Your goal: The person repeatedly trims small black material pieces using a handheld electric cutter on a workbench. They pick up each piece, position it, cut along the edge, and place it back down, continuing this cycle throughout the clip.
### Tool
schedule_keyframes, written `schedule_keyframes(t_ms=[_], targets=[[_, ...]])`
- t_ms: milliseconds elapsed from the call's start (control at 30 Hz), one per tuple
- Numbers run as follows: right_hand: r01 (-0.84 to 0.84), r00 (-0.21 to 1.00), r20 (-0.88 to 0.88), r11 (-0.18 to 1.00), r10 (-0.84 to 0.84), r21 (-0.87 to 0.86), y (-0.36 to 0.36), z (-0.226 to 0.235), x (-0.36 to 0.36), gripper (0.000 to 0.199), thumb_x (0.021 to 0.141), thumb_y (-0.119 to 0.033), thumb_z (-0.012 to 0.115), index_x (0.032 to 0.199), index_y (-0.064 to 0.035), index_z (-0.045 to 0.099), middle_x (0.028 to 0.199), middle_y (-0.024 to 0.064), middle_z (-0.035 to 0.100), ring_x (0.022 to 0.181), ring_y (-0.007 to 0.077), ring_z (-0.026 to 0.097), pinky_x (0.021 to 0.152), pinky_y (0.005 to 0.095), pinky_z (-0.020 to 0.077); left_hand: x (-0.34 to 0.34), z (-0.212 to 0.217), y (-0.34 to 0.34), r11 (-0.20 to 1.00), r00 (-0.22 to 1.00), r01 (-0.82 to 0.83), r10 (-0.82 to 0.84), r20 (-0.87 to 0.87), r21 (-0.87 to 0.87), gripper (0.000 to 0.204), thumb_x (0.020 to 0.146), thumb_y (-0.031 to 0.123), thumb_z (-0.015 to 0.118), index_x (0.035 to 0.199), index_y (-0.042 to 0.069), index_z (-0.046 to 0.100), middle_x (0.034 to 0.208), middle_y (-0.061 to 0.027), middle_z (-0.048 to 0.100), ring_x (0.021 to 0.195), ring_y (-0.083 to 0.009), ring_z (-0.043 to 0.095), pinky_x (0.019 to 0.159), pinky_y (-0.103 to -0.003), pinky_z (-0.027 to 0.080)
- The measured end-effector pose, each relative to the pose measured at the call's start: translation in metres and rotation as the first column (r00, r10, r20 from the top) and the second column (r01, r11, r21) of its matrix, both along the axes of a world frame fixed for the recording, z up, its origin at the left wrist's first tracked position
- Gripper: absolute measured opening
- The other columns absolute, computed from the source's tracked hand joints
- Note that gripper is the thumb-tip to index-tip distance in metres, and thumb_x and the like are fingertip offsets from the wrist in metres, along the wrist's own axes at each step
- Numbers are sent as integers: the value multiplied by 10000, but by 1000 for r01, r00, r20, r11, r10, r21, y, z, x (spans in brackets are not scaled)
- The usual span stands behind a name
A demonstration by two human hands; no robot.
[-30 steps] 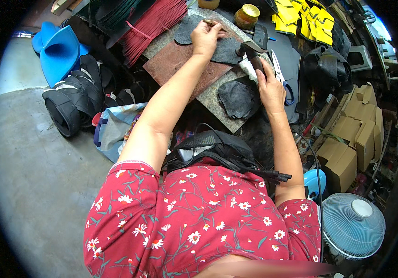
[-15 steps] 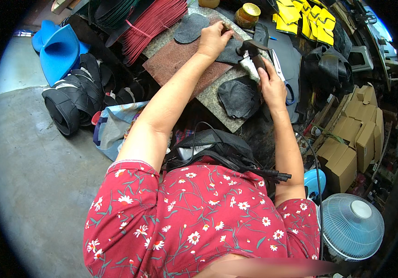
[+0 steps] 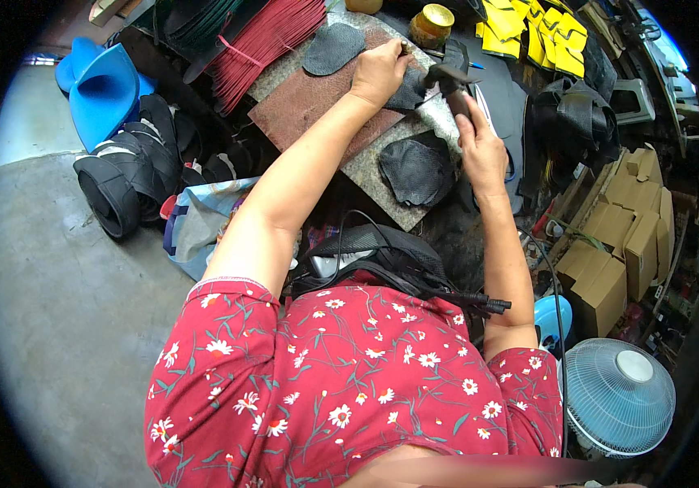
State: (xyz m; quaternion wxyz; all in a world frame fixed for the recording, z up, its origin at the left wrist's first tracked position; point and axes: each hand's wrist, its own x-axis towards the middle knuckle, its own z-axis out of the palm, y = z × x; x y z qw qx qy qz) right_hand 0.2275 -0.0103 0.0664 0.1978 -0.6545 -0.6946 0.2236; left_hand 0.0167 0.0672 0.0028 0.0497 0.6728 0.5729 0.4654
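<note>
One hammer (image 3: pixel 456 99) fills my right grip (image 3: pixel 482 152), fingers closed around its handle, probably leaving the head free. My left grip (image 3: pixel 380 75) bunches at the dark piece (image 3: pixel 405 92) by the right edge of the brown board (image 3: pixel 301 106), perhaps steadying it; whether it pinches anything, I cannot tell. The board presumably shields the speckled slab (image 3: pixel 366 173).

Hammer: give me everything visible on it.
The hammer has a dark, metallic-looking head, blunt on the left and tapering right, and a dark brown handle, apparently wood. The right hand grips the handle, hiding its lower part. The head is at the far end, just right of the black textured piece; contact there is unclear.
</note>
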Motion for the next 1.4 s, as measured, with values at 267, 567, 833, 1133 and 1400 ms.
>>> schedule_keyframes(t_ms=[267, 567, 833, 1133, 1400], targets=[[-56, 993, 109, 996, 47, 75, -4, -18, 0, 402, 952, -458, 493, 1329, -318, 502, 853, 212, 678, 817, 416, 657, 704, 501, 508, -15, -5, 2, 973, 448, 232, -110, 887, 4, 78, 898, 60, 634, 917, -10, 605, 830, -98, 684, 691, -140, 675, 635, -252, 571], [-50, 996, 83, 995, 43, 85, -4, -20, -1, 396, 950, -451, 500, 1321, -311, 506, 888, 196, 686, 834, 414, 658, 713, 498, 511, -14, -6, -7, 935, 766, 196, 42, 642, -295, 119, 873, 72, 685, 931, -21, 641, 809, -53, 694, 730, -85, 666, 650, -214, 552], [-23, 999, -27, 990, 19, -141, 7, -8, 4, 387, 948, -450, 498, 1309, -314, 537, 870, 154, 698, 851, 379, 668, 742, 452, 508, -17, 6, -5, 989, 987, 105, -91, 133, -100, 239, 793, 210, 740, 859, 14, 620, 791, -193, 657, 752, -356, 657, 652, -395, 526], [-11, 688, -703, 971, 180, 238, 9, 35, -2, 376, 978, -211, 563, 1339, -106, 541, 685, -16, 573, 597, 39, 505, 529, 206, 426, -12, 8, -6, 988, 988, 153, -153, -29, 3, 183, 836, 189, 673, 841, 36, 573, 759, -187, 635, 745, -375, 644, 646, -437, 516], [77, 997, -2, 997, -77, 0, 17, 36, -4, 389, 954, -416, 542, 1299, -240, 581, 662, 56, 645, 634, 166, 647, 628, 349, 495, -3, 15, -11, 987, 978, 155, -149, -147, 33, 160, 838, 154, 658, 879, 51, 542, 784, -160, 625, 741, -358, 641, 643, -433, 512]])
